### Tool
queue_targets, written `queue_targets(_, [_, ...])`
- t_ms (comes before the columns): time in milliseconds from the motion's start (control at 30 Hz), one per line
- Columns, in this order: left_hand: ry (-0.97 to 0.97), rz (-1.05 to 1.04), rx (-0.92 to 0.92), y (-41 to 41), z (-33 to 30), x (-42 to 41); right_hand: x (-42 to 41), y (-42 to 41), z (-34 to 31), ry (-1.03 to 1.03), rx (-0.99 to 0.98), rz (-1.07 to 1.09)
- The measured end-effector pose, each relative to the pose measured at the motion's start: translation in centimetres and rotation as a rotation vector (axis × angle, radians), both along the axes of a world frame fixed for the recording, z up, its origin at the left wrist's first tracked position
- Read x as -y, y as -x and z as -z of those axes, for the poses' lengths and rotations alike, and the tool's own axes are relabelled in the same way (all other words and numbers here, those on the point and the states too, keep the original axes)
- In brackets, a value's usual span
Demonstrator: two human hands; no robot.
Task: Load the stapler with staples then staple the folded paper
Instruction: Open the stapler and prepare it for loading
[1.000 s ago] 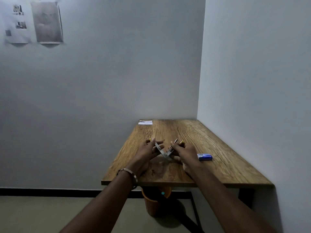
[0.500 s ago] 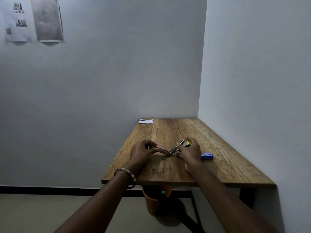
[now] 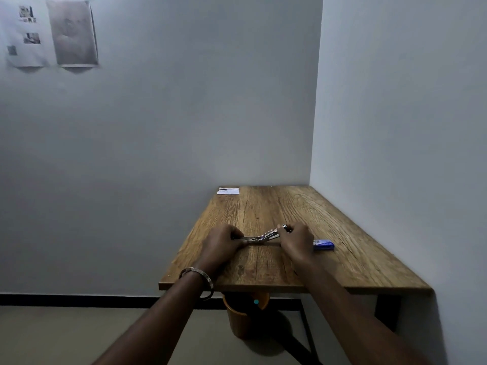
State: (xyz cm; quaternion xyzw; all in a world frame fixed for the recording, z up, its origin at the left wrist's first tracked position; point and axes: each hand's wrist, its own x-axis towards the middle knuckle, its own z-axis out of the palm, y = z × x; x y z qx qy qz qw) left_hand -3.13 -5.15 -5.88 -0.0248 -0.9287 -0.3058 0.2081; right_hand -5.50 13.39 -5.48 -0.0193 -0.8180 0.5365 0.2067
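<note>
A: What differed from one second before?

B: Then the stapler [image 3: 266, 235] stood as a steep V between the hands. Now it was spread much flatter, low on the worktop [image 3: 342, 264]. The left hand [image 3: 220, 245] was curled closed over the flat left end, and the right hand [image 3: 296, 242] was closed on the raised right end, which pointed toward 2 o'clock.

A: And the other things?

B: They had not moved. The blue staple box [image 3: 324, 244] lay just beside the right hand, at 3 o'clock from it. The folded paper [image 3: 228, 191] lay far away, at the worktop's far left corner, about 11 o'clock from the stapler.

A: How was the room?

B: The worktop was a brown wooden board with long grain lines, pushed into a corner of plain pale walls. Papers [image 3: 52, 35] hung high on the left wall. Under the near edge stood an orange round bin [image 3: 237, 317]. The stapler looked like shiny metal, and a metal bangle [image 3: 197, 279] was on the left wrist.
</note>
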Motion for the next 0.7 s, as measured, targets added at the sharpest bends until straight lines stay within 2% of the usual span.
queue_targets(133, [0.057, 0.013, -0.037, 0.1, 0.1, -0.3, 0.0, 0.3, 0.2, -0.018, 0.015, -0.035])
queue_targets(367, [0.139, 0.093, -0.062, 0.3, 0.1, -1.3, -0.1, -0.1, -0.1, 0.087, 0.042, -0.061])
queue_targets(700, [0.141, 0.174, -0.135, 1.0, -0.1, -2.5, 0.1, 0.0, 0.1, -0.072, -0.017, -0.063])
